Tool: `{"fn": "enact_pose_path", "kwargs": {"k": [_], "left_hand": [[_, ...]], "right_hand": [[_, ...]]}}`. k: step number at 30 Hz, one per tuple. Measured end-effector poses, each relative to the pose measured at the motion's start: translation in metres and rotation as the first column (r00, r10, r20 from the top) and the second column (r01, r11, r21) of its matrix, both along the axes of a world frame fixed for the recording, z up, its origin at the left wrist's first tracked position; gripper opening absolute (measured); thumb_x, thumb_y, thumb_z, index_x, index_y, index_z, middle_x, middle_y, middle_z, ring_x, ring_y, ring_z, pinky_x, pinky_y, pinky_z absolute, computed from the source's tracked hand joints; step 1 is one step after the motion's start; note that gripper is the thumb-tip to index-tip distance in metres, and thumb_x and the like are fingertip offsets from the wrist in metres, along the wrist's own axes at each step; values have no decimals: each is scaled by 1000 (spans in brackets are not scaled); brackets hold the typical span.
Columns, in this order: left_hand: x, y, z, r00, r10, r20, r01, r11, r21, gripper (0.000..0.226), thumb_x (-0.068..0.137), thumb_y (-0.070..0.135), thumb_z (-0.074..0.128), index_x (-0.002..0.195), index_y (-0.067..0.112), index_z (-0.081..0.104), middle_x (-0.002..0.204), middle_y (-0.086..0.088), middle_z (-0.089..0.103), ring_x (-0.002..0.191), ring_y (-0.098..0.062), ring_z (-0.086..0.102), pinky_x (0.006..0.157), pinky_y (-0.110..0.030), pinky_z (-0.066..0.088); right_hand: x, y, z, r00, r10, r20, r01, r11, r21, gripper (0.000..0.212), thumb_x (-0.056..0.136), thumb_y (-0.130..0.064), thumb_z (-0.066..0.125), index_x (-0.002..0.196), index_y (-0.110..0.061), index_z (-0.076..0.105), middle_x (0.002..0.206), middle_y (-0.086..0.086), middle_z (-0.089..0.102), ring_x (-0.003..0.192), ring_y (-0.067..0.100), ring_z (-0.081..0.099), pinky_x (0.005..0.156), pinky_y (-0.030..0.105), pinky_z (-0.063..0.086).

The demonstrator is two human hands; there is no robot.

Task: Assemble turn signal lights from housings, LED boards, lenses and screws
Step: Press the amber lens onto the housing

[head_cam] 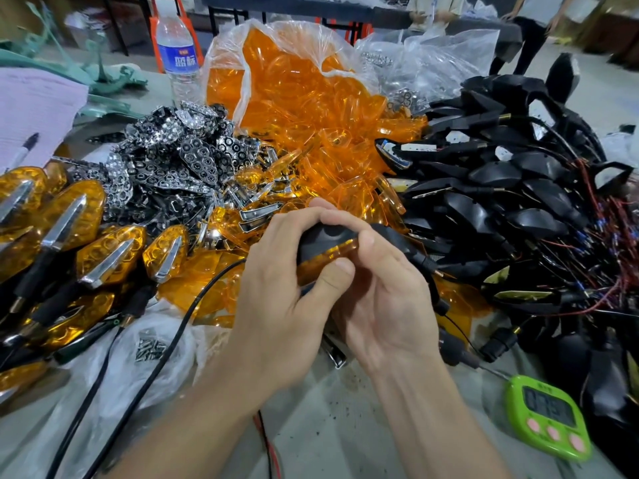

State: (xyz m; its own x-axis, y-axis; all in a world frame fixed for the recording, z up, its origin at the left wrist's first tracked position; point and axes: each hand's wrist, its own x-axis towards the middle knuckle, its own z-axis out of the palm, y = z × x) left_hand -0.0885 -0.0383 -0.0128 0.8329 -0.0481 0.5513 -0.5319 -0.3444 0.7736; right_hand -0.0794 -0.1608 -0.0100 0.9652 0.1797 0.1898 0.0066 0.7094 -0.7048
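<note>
Finished lights (90, 236): piled well left of the fingers (311, 216), amber faces up.
Left hand (287, 299): comes in from below. Its fingers curl over the top of the housing (325, 236) and its thumb presses up on the amber edge from beneath.
Housing: black moulded shell, held between both hands above the bench (328, 409). It is probably light and stiff, and best gripped round the body rather than by the trailing stalk and wire.
Lens (328, 254): thin amber plastic along the housing's lower edge. It looks glossy, so likely slippery and easy to crack if forced; press on the rim.
Right hand (383, 299): palm turned toward the left hand. The thumb tip pinches the lens edge against the housing; the other fingers are hidden behind it.
Loose housings (501, 188): black heap with wires, right of the fingers.
</note>
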Motion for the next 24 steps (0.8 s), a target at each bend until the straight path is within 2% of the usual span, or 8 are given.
{"fn": "enact_pose_path", "kwargs": {"k": [5, 9, 12, 14, 17, 20, 22, 24], "left_hand": [[10, 3, 3, 987, 45, -154, -28, 994, 106, 39, 89, 43, 66, 120, 50, 42, 116, 30, 57, 112, 6, 57, 87, -8, 42], [14, 16, 4, 966, 5, -257, 50, 977, 207, 52, 82, 70, 68, 117, 48, 36, 112, 31, 54, 101, 8, 60, 75, -9, 48], [14, 23, 4, 959, 8, -283, 85, 946, 314, 90, 68, 46, 91, 134, 59, 33, 119, 37, 53, 108, 13, 55, 80, -2, 44], [12, 26, 6, 979, 137, -150, -58, 895, 442, 105, 63, 36, 96, 146, 53, 35, 124, 34, 56, 111, 7, 53, 97, -14, 43], [11, 28, 8, 892, 381, 243, -452, 765, 459, 77, 68, 29, 92, 138, 27, 58, 126, 5, 66, 119, -14, 47, 105, -33, 34], [11, 26, 2, 770, 396, 501, -584, 753, 302, 22, 83, 21, 80, 102, 15, 72, 101, -1, 70, 101, -24, 51, 92, -36, 38], [12, 21, -1, 754, 379, 537, -587, 756, 290, 9, 89, 23, 75, 93, 15, 73, 91, 1, 69, 91, -24, 51, 85, -36, 37], [14, 16, -4, 835, 348, 426, -497, 808, 316, 13, 92, 27, 72, 96, 16, 76, 90, 4, 69, 86, -18, 53, 84, -26, 37]], "right_hand": [[5, -4, -2, 988, -125, -86, 107, 976, -189, 36, 96, -21, 55, 119, 2, 71, 123, 27, 70, 112, 38, 68, 107, 60, 50], [9, -37, 6, 998, -8, 64, 42, 837, -545, 33, 97, -3, 62, 124, -17, 74, 116, 12, 74, 109, 30, 72, 89, 42, 62], [12, -46, 2, 989, -134, 59, 144, 820, -554, 25, 94, -9, 69, 118, -12, 75, 109, 17, 77, 100, 36, 76, 79, 40, 64], [15, -47, -1, 953, -303, 13, 268, 821, -504, 24, 97, -15, 65, 119, -9, 73, 109, 19, 77, 100, 38, 76, 79, 42, 65], [18, -53, -1, 884, -447, -136, 382, 860, -338, 27, 105, -16, 56, 124, 1, 66, 111, 20, 77, 105, 35, 76, 79, 39, 64], [17, -49, 0, 855, -433, -285, 399, 901, -171, 26, 105, -14, 56, 120, 4, 65, 110, 20, 78, 104, 33, 76, 74, 38, 64], [16, -45, 1, 852, -408, -328, 388, 913, -128, 26, 104, -15, 57, 120, 5, 64, 110, 21, 77, 103, 33, 77, 72, 38, 64], [15, -42, 1, 846, -389, -363, 382, 919, -95, 28, 103, -16, 58, 122, 5, 63, 110, 22, 77, 101, 34, 77, 71, 38, 64]]}}
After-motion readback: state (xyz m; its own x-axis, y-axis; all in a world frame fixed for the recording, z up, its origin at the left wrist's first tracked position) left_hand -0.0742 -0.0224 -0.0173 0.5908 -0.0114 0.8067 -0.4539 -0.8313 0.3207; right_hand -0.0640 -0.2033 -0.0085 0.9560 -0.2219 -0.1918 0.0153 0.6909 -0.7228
